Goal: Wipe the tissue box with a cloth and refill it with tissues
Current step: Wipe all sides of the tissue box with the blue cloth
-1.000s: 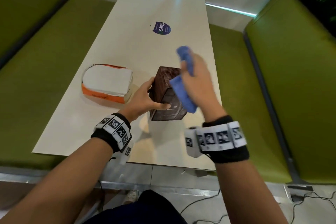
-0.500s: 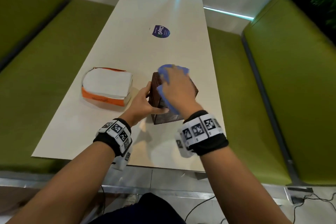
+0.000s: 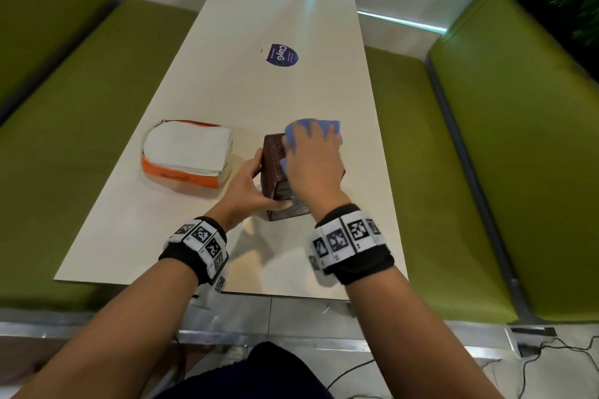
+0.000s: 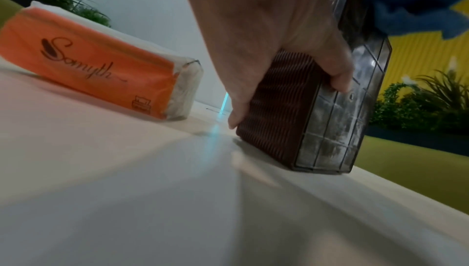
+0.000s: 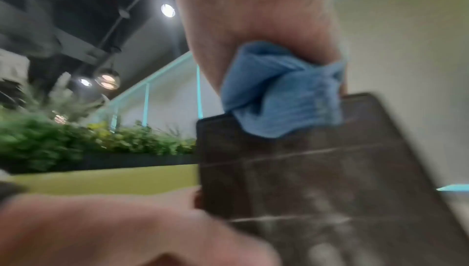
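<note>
A dark brown ribbed tissue box [image 3: 274, 168] [image 4: 284, 108] [image 5: 330, 180] stands on end near the right side of the table. My left hand [image 3: 249, 191] [image 4: 266, 29] grips its left side, thumb across the near smoky face. My right hand [image 3: 312, 162] [image 5: 253, 9] presses a blue cloth [image 3: 311, 126] [image 4: 416, 9] [image 5: 279, 94] flat onto the top of the box and covers most of it. An orange and white tissue pack [image 3: 186, 155] [image 4: 83, 60] lies to the left of the box.
The pale table [image 3: 227, 91] carries a round blue sticker [image 3: 281, 55] farther back. Green benches [image 3: 505, 155] run along both sides, and the near table edge [image 3: 227, 288] lies just below my wrists. Cables trail on the floor at the lower right.
My right hand came down from a raised position beside the box and now lies over its top with the cloth, sliding slightly farther back. My left hand kept its grip.
</note>
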A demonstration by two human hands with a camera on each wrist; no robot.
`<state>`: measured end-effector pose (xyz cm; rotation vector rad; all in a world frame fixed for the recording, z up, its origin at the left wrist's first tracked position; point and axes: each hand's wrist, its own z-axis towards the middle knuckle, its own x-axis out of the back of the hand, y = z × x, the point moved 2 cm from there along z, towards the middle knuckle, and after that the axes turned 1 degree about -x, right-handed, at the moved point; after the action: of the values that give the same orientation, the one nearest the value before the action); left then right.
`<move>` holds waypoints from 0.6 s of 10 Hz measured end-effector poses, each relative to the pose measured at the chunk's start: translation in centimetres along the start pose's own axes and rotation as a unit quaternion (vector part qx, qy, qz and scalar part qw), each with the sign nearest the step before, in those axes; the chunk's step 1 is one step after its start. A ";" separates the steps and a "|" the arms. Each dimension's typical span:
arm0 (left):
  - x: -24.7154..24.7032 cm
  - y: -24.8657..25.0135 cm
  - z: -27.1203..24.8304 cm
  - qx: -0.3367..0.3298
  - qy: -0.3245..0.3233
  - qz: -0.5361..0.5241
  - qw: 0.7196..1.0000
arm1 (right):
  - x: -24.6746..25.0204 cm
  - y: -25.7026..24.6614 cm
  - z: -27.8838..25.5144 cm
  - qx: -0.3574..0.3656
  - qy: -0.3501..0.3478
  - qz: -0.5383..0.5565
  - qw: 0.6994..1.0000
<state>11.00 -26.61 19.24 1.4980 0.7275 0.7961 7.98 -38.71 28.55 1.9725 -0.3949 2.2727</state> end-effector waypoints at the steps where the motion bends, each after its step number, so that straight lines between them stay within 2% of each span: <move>1: 0.1 -0.1 -0.5 0.000 0.016 -0.030 0.999 | -1.1 -2.9 -0.9 0.081 0.014 0.028 0.996; 2: -0.2 0.2 -0.4 -0.001 0.007 -0.029 1.000 | -0.3 -1.1 -0.2 0.072 0.020 0.075 0.994; 3: -0.5 0.9 -0.5 0.000 0.004 -0.025 1.000 | 1.1 2.6 0.3 -0.032 0.013 0.186 0.982; 4: -0.5 1.7 -0.5 0.008 -0.002 -0.028 1.000 | 1.8 5.0 1.6 -0.128 -0.045 0.274 0.952; 5: 0.1 2.0 -0.3 0.020 -0.010 -0.070 0.997 | 2.7 6.1 2.2 -0.168 -0.101 0.457 0.868; 6: 0.7 2.9 -0.3 0.038 -0.013 -0.154 0.987 | 3.3 7.0 1.5 -0.190 -0.107 0.642 0.735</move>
<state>11.06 -26.09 22.16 1.4167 0.9514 0.5194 7.20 -46.14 31.06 1.8753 -2.6700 1.9808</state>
